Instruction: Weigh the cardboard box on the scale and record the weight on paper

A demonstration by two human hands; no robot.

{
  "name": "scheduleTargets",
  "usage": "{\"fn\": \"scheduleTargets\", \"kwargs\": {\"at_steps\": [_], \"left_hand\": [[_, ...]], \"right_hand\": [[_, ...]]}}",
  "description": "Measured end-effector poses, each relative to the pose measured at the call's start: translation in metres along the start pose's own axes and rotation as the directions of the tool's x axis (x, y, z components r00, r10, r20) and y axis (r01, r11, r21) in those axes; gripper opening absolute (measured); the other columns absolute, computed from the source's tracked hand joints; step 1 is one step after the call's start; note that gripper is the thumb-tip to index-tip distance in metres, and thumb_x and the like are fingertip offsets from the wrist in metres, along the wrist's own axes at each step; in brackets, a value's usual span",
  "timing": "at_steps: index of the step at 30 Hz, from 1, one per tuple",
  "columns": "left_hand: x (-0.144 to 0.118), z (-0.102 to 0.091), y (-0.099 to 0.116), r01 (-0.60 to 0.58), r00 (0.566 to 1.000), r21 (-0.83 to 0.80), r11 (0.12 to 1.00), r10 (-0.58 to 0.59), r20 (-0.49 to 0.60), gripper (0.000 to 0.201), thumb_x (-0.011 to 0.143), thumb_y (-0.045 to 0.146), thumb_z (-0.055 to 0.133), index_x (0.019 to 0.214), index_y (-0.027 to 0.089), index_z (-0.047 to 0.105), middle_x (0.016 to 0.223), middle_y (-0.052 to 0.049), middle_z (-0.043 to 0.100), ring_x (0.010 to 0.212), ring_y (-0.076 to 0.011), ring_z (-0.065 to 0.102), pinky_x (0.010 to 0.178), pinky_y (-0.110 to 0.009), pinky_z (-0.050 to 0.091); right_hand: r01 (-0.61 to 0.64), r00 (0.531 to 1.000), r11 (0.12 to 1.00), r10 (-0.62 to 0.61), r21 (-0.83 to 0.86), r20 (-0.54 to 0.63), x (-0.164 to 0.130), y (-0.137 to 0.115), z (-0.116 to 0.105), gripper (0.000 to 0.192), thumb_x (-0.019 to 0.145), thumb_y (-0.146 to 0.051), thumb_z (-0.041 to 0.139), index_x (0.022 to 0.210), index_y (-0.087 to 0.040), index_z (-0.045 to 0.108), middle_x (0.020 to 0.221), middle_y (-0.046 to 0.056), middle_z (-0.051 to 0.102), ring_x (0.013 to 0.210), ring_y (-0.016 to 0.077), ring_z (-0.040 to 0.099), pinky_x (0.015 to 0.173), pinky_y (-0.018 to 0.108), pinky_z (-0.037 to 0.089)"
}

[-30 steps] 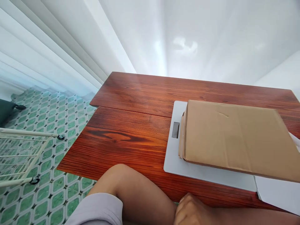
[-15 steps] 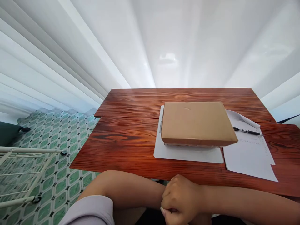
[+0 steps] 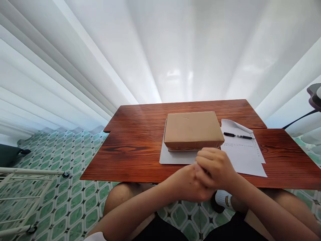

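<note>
My left hand [image 3: 191, 186] and my right hand [image 3: 217, 167] are clasped together just over the table's front edge. The right lies on top with its fingers wrapped over the left, whose fingers are mostly hidden. Nothing else shows in the grip. Just beyond them a closed brown cardboard box [image 3: 192, 129] rests on a flat light-grey panel [image 3: 173, 158]; what else lies beneath the box is hard to make out. To the box's right lie white paper sheets [image 3: 247, 162] with handwriting and one curled edge. A black pen [image 3: 238, 135] rests across them.
The dark red wooden table [image 3: 130, 160] has a stepped outline. White curtains [image 3: 175, 50] hang behind it. A white wire rack [image 3: 30, 195] on casters stands at the left on green tiled floor [image 3: 82, 150]. A dark object [image 3: 314, 97] juts in at the right edge.
Both hands have risen and moved forward, now clasped before the box instead of the right hand resting over the left forearm. The camera view has shifted; legs and a white sock now show.
</note>
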State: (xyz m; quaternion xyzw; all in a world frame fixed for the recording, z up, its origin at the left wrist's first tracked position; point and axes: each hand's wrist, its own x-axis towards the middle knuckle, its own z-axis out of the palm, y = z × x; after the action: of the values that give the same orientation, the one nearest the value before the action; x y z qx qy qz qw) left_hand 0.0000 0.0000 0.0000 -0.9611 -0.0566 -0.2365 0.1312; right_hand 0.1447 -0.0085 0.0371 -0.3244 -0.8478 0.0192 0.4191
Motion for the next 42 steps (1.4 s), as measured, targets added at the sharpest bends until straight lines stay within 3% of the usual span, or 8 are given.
{"fn": "scheduleTargets", "kwargs": {"at_steps": [5, 9, 11, 16, 21, 28, 36, 42], "left_hand": [[-0.019, -0.031, -0.037, 0.236, 0.912, -0.024, 0.972, -0.230, -0.341, 0.011, 0.086, 0.013, 0.054, 0.077, 0.018, 0.057, 0.064, 0.000, 0.055, 0.060, -0.0165, 0.047, 0.052, -0.033, 0.038], [-0.043, -0.036, -0.059, 0.428, 0.752, -0.094, 0.899, -0.411, -0.515, 0.020, 0.084, 0.006, 0.051, 0.098, 0.015, 0.062, 0.083, -0.005, 0.065, 0.078, -0.0186, 0.056, 0.076, -0.035, 0.048], [-0.055, -0.032, -0.065, 0.513, 0.687, -0.097, 0.853, -0.476, -0.550, 0.027, 0.087, 0.009, 0.052, 0.111, 0.015, 0.062, 0.096, -0.009, 0.067, 0.091, -0.0220, 0.058, 0.087, -0.039, 0.048], [-0.073, -0.017, -0.071, 0.671, 0.488, -0.349, 0.654, -0.744, -0.457, 0.051, 0.097, 0.028, 0.053, 0.147, 0.024, 0.044, 0.139, -0.014, 0.054, 0.129, -0.0291, 0.050, 0.108, -0.049, 0.043], [-0.083, -0.007, -0.074, 0.626, 0.348, -0.692, 0.359, -0.923, -0.163, 0.071, 0.099, 0.047, 0.058, 0.160, 0.033, 0.024, 0.162, -0.011, 0.033, 0.149, -0.0289, 0.034, 0.121, -0.051, 0.033], [-0.085, 0.002, -0.074, 0.562, 0.312, -0.822, 0.092, -0.944, 0.108, 0.100, 0.087, 0.060, 0.074, 0.163, 0.030, 0.015, 0.165, -0.014, 0.026, 0.153, -0.0304, 0.026, 0.125, -0.049, 0.028], [-0.082, 0.009, -0.071, 0.616, 0.305, -0.786, 0.049, -0.935, 0.181, 0.105, 0.083, 0.061, 0.077, 0.162, 0.022, 0.021, 0.165, -0.015, 0.028, 0.151, -0.0309, 0.031, 0.124, -0.044, 0.032], [-0.079, 0.009, -0.072, 0.615, 0.343, -0.786, 0.057, -0.917, 0.202, 0.097, 0.087, 0.066, 0.070, 0.161, 0.021, 0.026, 0.160, -0.015, 0.039, 0.148, -0.0319, 0.037, 0.120, -0.044, 0.037]], "right_hand": [[-0.235, 0.957, 0.958, 0.199, -0.166, -0.211, 0.006, 0.018, -0.024, 0.027, 0.098, -0.011, 0.046, 0.073, -0.021, 0.042, 0.068, -0.001, 0.045, 0.064, 0.0166, 0.041, 0.062, 0.033, 0.033], [-0.384, 0.903, 0.887, 0.303, -0.258, -0.303, 0.007, 0.030, -0.028, 0.009, 0.097, -0.019, 0.048, 0.095, -0.018, 0.057, 0.089, 0.006, 0.061, 0.082, 0.0224, 0.057, 0.073, 0.035, 0.044], [-0.440, 0.887, 0.846, 0.359, -0.299, -0.291, 0.006, 0.035, -0.025, 0.022, 0.098, -0.025, 0.048, 0.115, -0.016, 0.060, 0.109, 0.012, 0.064, 0.100, 0.0282, 0.060, 0.084, 0.040, 0.049], [-0.516, 0.853, 0.795, 0.510, -0.320, -0.109, -0.005, 0.046, -0.021, 0.063, 0.102, -0.052, 0.050, 0.153, -0.018, 0.037, 0.153, 0.017, 0.044, 0.141, 0.0354, 0.043, 0.115, 0.052, 0.040], [-0.602, 0.746, 0.718, 0.662, -0.350, 0.076, -0.014, 0.053, -0.022, 0.099, 0.088, -0.069, 0.069, 0.163, -0.029, 0.018, 0.169, 0.015, 0.017, 0.152, 0.0391, 0.027, 0.115, 0.057, 0.042], [-0.638, 0.700, 0.685, 0.706, -0.352, 0.107, -0.014, 0.053, -0.024, 0.103, 0.086, -0.059, 0.076, 0.164, -0.033, 0.015, 0.160, 0.016, 0.039, 0.139, 0.0441, 0.048, 0.095, 0.056, 0.055], [-0.704, 0.618, 0.595, 0.782, -0.387, 0.079, -0.016, 0.059, -0.035, 0.112, 0.077, -0.061, 0.081, 0.160, -0.006, 0.029, 0.114, 0.022, 0.071, 0.098, 0.0447, 0.068, 0.073, 0.044, 0.055], [-0.680, 0.630, 0.608, 0.770, -0.410, 0.097, -0.013, 0.059, -0.036, 0.092, 0.078, -0.057, 0.081, 0.151, -0.012, 0.047, 0.109, 0.017, 0.072, 0.093, 0.0405, 0.068, 0.066, 0.037, 0.050]]}}
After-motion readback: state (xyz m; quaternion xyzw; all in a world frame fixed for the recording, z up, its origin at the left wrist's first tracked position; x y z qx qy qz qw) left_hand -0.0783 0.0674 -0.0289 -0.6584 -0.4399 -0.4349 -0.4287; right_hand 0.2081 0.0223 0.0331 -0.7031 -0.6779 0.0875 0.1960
